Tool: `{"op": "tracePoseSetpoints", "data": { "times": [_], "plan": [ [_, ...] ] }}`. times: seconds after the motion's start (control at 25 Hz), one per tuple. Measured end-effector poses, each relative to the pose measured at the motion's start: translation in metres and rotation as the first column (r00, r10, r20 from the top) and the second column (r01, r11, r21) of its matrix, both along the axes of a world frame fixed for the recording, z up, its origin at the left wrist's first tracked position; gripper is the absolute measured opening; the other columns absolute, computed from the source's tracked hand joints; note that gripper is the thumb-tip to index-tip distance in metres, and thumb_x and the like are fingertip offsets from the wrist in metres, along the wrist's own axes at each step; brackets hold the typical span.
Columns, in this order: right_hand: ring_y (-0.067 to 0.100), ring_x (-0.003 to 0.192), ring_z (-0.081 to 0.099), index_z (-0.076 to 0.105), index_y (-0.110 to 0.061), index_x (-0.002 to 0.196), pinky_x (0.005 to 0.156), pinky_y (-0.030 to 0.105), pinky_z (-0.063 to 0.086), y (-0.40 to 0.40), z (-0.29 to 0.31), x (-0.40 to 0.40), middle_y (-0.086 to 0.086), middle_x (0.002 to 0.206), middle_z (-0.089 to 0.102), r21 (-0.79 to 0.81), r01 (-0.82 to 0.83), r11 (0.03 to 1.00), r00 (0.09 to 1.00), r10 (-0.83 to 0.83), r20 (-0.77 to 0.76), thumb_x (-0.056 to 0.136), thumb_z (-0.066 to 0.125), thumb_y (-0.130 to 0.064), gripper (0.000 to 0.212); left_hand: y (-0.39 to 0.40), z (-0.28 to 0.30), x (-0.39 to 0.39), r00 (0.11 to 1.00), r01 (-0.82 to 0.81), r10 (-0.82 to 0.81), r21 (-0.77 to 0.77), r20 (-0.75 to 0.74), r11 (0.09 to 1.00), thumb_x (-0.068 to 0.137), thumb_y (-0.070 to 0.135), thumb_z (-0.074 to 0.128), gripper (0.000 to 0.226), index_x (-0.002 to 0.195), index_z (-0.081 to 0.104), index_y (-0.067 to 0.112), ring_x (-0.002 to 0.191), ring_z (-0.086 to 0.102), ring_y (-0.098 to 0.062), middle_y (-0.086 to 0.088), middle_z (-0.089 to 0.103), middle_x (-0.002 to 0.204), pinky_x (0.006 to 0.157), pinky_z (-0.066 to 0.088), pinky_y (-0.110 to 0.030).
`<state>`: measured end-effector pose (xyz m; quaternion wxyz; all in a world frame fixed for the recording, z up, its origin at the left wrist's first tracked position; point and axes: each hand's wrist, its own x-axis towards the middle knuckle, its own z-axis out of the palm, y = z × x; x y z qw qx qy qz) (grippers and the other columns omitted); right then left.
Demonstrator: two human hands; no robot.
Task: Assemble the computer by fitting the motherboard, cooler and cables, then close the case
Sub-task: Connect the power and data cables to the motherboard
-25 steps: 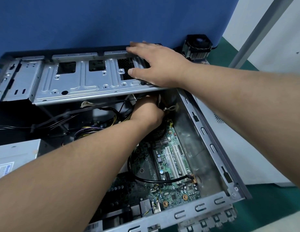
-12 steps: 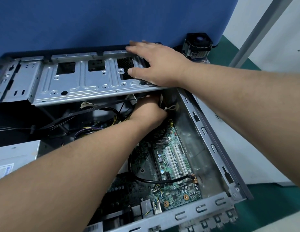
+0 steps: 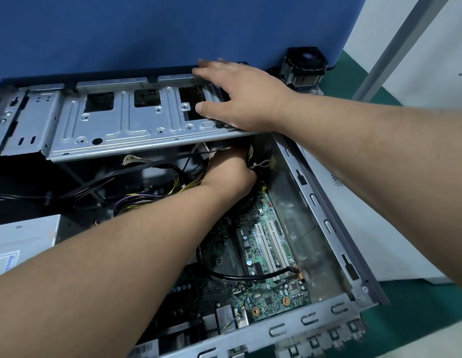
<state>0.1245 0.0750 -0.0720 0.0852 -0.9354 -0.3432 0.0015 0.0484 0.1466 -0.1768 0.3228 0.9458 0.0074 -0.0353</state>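
Open PC case (image 3: 325, 202), green motherboard (image 3: 266, 257) inside; right hand (image 3: 240, 99) lying flat-fingered on drive bracket (image 3: 137, 125); left hand (image 3: 229, 174) reaching under, fingers hidden—can't tell.

An office or repair bench; blue partition screen (image 3: 147, 29), green floor (image 3: 418, 332), white wall (image 3: 431, 47)

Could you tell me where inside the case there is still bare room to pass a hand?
Free: the bare metal floor between the motherboard and right case wall. Crowded: under the drive cage, where cables surround the left hand.
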Motion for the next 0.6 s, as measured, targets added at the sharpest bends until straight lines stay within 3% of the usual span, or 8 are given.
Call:
{"op": "tracePoseSetpoints", "data": {
  "times": [0.32,0.6],
  "plan": [
    [0.013,0.156,0.013,0.026,-0.031,0.161,0.126,0.038,0.015,-0.0008,-0.0017,0.0022,-0.011,0.169,0.018,0.000,-0.005,1.000,1.000,0.005,0.008,0.099,0.045,-0.061,0.071,0.0006,0.0015,0.0018,0.997,-0.017,0.015,-0.015,-0.079,1.000,0.089,0.019,0.061,0.045,0.134,0.059,0.016,0.128,0.050,-0.038,-0.014,0.060,0.136,0.109,0.044,-0.040],
    [0.015,0.156,0.016,0.028,-0.030,0.160,0.126,0.038,0.015,-0.0014,-0.0069,0.0072,-0.009,0.169,0.020,0.013,-0.024,1.000,0.999,0.024,0.029,0.098,0.046,-0.061,0.072,-0.0006,-0.0053,0.0026,0.998,0.028,-0.023,0.082,-0.062,0.996,0.090,0.022,0.060,0.037,0.127,0.061,0.020,0.131,0.048,-0.038,-0.011,0.061,0.136,0.112,0.038,-0.039]
  ]
}}
